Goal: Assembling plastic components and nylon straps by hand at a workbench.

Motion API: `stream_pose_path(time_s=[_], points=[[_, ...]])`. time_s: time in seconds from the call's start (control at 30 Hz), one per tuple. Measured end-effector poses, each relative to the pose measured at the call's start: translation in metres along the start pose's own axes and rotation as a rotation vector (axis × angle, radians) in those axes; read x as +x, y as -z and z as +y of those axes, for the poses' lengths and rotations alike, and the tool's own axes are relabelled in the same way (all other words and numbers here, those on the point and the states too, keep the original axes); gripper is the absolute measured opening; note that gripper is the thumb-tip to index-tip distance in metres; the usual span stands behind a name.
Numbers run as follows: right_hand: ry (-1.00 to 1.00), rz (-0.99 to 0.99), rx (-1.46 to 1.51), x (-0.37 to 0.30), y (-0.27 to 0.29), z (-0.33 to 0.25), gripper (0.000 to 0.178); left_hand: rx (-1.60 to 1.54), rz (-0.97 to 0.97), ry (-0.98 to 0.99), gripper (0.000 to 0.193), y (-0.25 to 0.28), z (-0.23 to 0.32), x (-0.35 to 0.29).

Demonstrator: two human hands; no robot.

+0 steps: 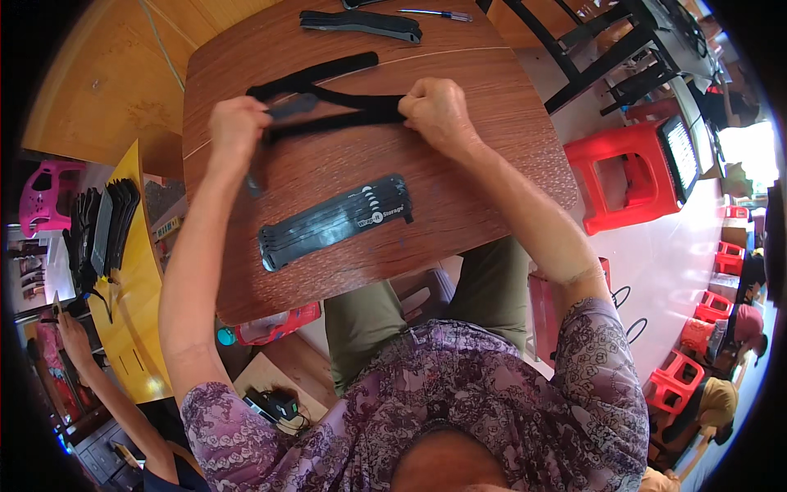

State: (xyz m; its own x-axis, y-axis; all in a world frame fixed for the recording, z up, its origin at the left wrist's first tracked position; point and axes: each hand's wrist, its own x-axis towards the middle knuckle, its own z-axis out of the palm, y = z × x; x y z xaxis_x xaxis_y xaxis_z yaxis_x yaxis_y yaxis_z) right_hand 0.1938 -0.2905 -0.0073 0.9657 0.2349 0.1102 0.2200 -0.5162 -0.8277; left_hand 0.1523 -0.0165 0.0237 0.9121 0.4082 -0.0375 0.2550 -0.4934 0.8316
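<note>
A black fabric strap (336, 125) stretches between my hands above the brown wooden table (459, 189). My left hand (235, 129) is closed on its left end, slightly blurred by motion. A loose grey-black piece sticks out beside those fingers; whether it belongs to the same strap I cannot tell. Curled into a fist, my right hand (438, 115) grips the strap's right end. Just beyond, another black length (328, 72) runs at a slant and meets the strap. Nearer to me lies a flat stack of shiny black straps (332, 223) with white print.
At the table's far side lie a bundle of dark straps (361, 26) and a screwdriver (451, 15). A red plastic stool (627, 176) stands to the right. On the left, another person's hand (75, 336) is near a yellow table (135, 328) holding more black straps (106, 225).
</note>
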Motion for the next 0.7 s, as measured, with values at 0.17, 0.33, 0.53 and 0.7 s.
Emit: stream_pose_path(time_s=[0.17,0.33,0.53,0.7], points=[[-0.018,-0.02,-0.047,0.001,0.006,0.002,0.019,-0.077,-0.069,0.103,0.002,0.042,0.002,0.0],[-0.181,-0.111,-0.06,-0.004,0.015,-0.016,0.022,-0.2,-0.19,0.034,0.004,0.064,0.016,-0.018],[0.079,0.012,-0.484,-0.011,0.01,-0.018,0.027,-0.434,-0.338,0.069,0.01,0.064,0.02,-0.047],[0.089,-0.021,-0.632,-0.013,0.011,-0.015,0.03,-0.488,-0.361,0.076,0.007,0.059,0.027,-0.072]])
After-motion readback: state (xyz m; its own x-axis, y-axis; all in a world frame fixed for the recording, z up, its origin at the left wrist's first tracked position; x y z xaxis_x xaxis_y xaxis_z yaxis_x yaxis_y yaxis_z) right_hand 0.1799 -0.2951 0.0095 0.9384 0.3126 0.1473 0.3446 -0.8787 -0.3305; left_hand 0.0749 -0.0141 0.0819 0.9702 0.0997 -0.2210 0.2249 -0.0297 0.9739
